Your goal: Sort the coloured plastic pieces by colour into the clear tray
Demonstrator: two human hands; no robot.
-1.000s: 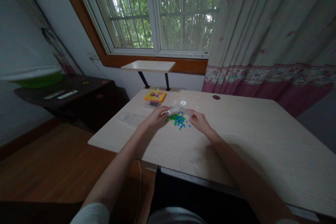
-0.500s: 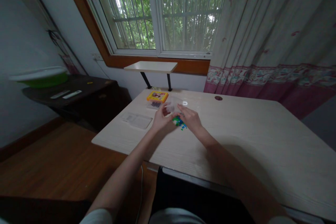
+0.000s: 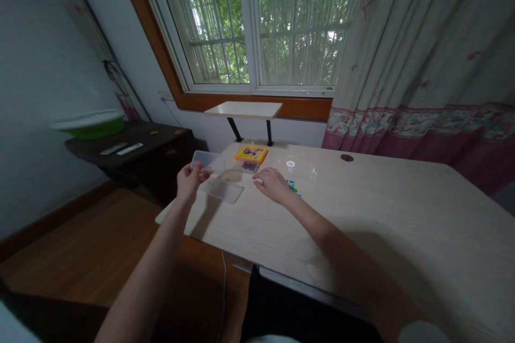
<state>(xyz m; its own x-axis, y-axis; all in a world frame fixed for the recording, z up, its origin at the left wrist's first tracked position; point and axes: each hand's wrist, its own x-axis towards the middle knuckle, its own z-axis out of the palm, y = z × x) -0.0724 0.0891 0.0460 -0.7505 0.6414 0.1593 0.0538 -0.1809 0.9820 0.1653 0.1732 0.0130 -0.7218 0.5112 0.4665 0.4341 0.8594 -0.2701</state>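
My left hand (image 3: 189,181) is closed on the edge of a clear plastic box (image 3: 207,161), raised above the left side of the table. Beneath it a clear flat lid (image 3: 230,192) lies on the tabletop. My right hand (image 3: 271,185) hovers over the table with its fingers loosely stretched to the left, and no object shows in them. Small blue and green pieces (image 3: 293,187) lie in a pile just right of that hand, which partly hides them.
Behind the hands, a yellow box (image 3: 252,154) sits by a clear container with dark pieces (image 3: 250,166). A small raised shelf (image 3: 245,109) stands at the table's (image 3: 362,193) back edge. On the left are a dark side table (image 3: 161,144) and a green basin (image 3: 96,126).
My left hand has moved left with the clear box, away from the pile. The right hand has shifted a little left in the picture. The small pieces now lie uncovered by the box.
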